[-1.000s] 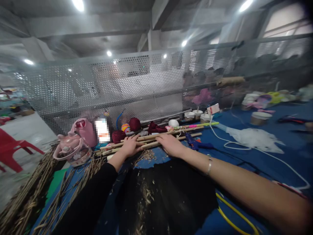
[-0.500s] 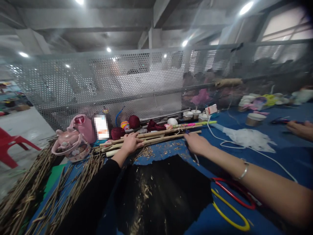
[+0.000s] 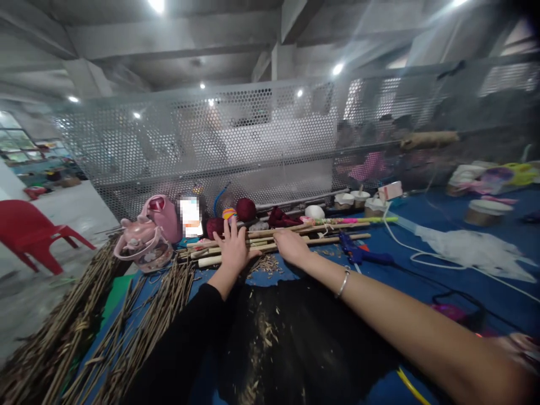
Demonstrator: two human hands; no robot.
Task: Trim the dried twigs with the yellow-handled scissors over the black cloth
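A row of pale wooden sticks (image 3: 312,241) lies across the table in front of me. My left hand (image 3: 233,250) is spread open over the left part of them, fingers pointing away, with nothing visible in it. Close to its right, my right hand (image 3: 291,246) is closed at the sticks; its fingertips are partly hidden, and they seem to pinch one stick. A blue glue gun (image 3: 371,256) rests on the table to the right, apart from my hand. Below both hands lies a dark cloth (image 3: 304,343) strewn with chips, and small brown pieces (image 3: 265,265) are scattered beside the sticks.
Dark red yarn balls (image 3: 246,209), a pink basket (image 3: 147,256) and a phone (image 3: 190,218) stand behind. Bundles of thin twigs (image 3: 156,315) lie left. Right are cups (image 3: 487,214), a white plastic bag (image 3: 468,244) and another person's hand (image 3: 517,343). Perforated metal (image 3: 236,146) bounds the back.
My right hand has left the glue gun and moved left to the sticks. My left hand has lifted and spread its fingers. The view has turned slightly left.
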